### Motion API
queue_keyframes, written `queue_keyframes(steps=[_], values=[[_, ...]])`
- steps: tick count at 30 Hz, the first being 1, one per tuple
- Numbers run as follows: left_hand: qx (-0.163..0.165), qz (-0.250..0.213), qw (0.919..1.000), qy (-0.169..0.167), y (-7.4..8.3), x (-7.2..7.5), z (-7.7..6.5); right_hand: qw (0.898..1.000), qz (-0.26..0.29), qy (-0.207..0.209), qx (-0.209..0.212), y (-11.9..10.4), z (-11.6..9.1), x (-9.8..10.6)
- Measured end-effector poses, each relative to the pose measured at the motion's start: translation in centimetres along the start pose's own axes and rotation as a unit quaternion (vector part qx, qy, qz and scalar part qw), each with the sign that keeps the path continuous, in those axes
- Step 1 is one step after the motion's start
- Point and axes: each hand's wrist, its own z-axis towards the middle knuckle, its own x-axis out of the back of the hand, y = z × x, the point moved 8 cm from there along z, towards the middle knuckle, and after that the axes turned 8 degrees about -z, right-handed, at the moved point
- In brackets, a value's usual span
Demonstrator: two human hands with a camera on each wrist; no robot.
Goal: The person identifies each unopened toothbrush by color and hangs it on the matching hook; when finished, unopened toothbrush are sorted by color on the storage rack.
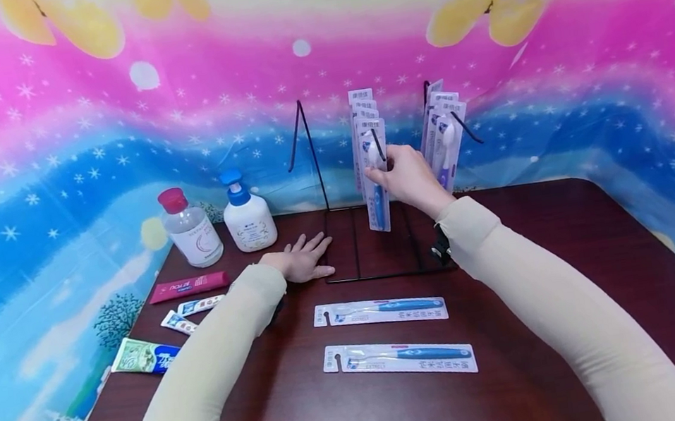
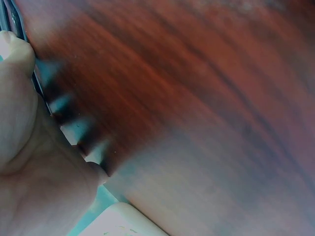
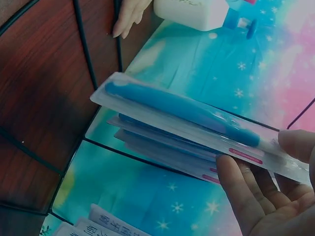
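Observation:
My right hand (image 1: 408, 176) pinches the front packaged blue toothbrush (image 1: 377, 194) on the middle hook of a black wire rack (image 1: 355, 244). Several more blue packs hang behind it, seen edge-on in the right wrist view. In that view the thumb lies on the pack's face and the fingers are behind it. My left hand (image 1: 305, 259) lies flat with fingers spread on the table at the rack's left base. Two packaged blue toothbrushes, a farther one (image 1: 383, 310) and a nearer one (image 1: 402, 358), lie on the table in front of the rack.
Purple toothbrush packs (image 1: 449, 142) hang on the rack's right hook; its left hook (image 1: 295, 134) is bare. At the left stand a white pump bottle (image 1: 251, 223) and a clear bottle with a red cap (image 1: 194, 236). Toothpaste tubes, one red (image 1: 189, 287) and one green (image 1: 139, 355), lie nearer.

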Motion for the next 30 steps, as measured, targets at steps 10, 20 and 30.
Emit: queue_keyframes(steps=[10, 20, 30], values=[[0.003, 0.003, 1.0, -0.003, -0.1, 0.0, 0.1, 1.0, -0.014, -0.001, -0.006, 0.7, 0.1, -0.3], [-0.001, -0.002, 1.0, -0.004, -0.1, -0.2, 0.3, 0.998, -0.042, -0.047, -0.023, 2.1, -0.6, -1.0], [-0.008, -0.007, 0.9999, -0.005, -0.1, -0.1, 0.2, 0.973, -0.146, -0.177, -0.004, 4.6, -4.4, -4.2]])
